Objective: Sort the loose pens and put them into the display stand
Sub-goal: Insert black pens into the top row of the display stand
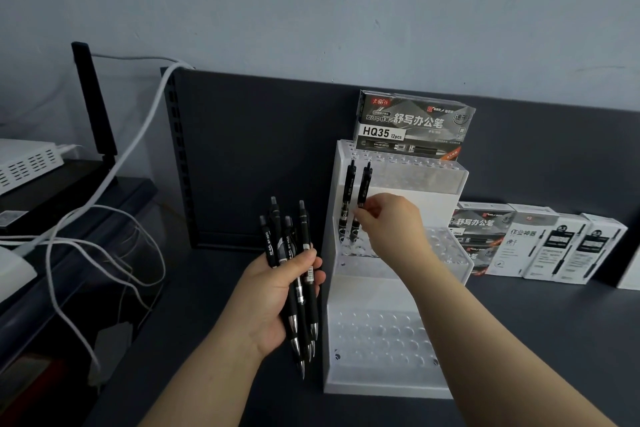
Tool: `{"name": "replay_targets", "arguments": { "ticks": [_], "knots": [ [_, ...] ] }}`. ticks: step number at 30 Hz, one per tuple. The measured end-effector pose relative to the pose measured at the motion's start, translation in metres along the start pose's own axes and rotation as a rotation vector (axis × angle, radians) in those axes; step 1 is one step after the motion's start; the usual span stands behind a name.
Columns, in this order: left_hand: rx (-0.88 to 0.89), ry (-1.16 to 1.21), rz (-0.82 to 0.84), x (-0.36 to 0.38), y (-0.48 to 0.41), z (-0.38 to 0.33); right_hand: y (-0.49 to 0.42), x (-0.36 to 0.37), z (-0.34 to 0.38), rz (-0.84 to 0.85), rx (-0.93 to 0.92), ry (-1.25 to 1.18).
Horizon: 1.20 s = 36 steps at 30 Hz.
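A white tiered display stand [360, 385] with rows of round holes stands on the dark table. One black pen [348, 194] sits upright in a hole at the left of the middle tier. Beside it, my right hand [391, 222] pinches a second black pen [363, 191] that stands upright with its tip at the middle tier's holes. My left hand [277, 291] grips a bundle of several black pens [298, 274] to the left of the stand, tips pointing down.
A grey HQ35 pen box [412, 125] stands on the stand's top tier. More pen boxes [540, 243] line the table to the right. A dark panel [249, 156] stands behind; white cables [104, 184] and white devices lie on the left.
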<state>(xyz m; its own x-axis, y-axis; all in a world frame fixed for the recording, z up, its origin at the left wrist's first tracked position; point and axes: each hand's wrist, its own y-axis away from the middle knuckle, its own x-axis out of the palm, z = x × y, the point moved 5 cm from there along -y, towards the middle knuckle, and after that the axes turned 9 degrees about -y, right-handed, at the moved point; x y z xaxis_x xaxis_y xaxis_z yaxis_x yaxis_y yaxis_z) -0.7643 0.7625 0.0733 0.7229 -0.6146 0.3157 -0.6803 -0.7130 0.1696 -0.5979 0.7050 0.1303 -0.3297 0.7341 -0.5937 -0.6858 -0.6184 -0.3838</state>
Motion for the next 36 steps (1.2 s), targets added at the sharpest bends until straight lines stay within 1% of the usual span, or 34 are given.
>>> {"name": "replay_targets", "arguments": {
  "ticks": [2,4,5,6,9,10,12,14,15,17,20,21,23,24,25,27,36],
  "knots": [
    [0.007,-0.006,0.009,0.001,0.0,0.0,0.003,-0.004,0.0,-0.057,0.012,-0.055],
    [0.016,-0.017,0.023,0.002,0.001,0.0,0.013,-0.011,0.005,-0.14,0.012,-0.218],
    [0.022,-0.023,0.03,0.002,0.001,0.0,0.02,-0.012,0.009,-0.13,0.009,-0.313],
    [0.029,-0.028,0.038,0.003,0.001,-0.001,0.027,-0.009,0.014,-0.061,0.012,-0.392],
    [0.051,-0.045,0.102,0.01,0.003,-0.001,0.051,0.01,0.029,0.332,0.067,-0.51],
    [0.059,-0.049,0.122,0.012,0.003,-0.001,0.055,0.014,0.031,0.425,0.088,-0.545],
    [0.073,-0.043,0.144,0.015,0.004,-0.002,0.057,0.012,0.03,0.5,0.119,-0.631],
    [0.077,-0.024,0.144,0.017,0.004,-0.002,0.056,0.008,0.027,0.517,0.134,-0.692],
    [0.079,-0.015,0.14,0.018,0.004,-0.003,0.054,0.006,0.027,0.499,0.132,-0.704],
    [0.08,-0.002,0.122,0.021,0.004,-0.004,0.048,-0.001,0.025,0.392,0.137,-0.735],
    [0.062,0.047,0.031,0.019,0.002,-0.004,0.032,-0.025,0.02,0.102,0.166,-0.852],
    [0.057,0.06,0.006,0.018,0.001,-0.004,0.025,-0.036,0.019,-0.009,0.151,-0.873],
    [0.055,0.056,-0.031,0.016,-0.001,-0.004,0.014,-0.057,0.016,-0.214,0.069,-0.79],
    [0.056,0.052,-0.044,0.015,-0.002,-0.003,0.009,-0.063,0.014,-0.281,0.026,-0.713],
    [0.058,0.053,-0.052,0.015,-0.003,-0.003,0.005,-0.065,0.012,-0.312,-0.003,-0.641],
    [0.058,0.062,-0.064,0.015,-0.005,-0.003,-0.001,-0.058,0.008,-0.294,-0.024,-0.534],
    [0.078,0.072,-0.103,0.016,-0.01,-0.007,-0.006,-0.017,-0.014,-0.078,0.018,-0.146]
  ]
}}
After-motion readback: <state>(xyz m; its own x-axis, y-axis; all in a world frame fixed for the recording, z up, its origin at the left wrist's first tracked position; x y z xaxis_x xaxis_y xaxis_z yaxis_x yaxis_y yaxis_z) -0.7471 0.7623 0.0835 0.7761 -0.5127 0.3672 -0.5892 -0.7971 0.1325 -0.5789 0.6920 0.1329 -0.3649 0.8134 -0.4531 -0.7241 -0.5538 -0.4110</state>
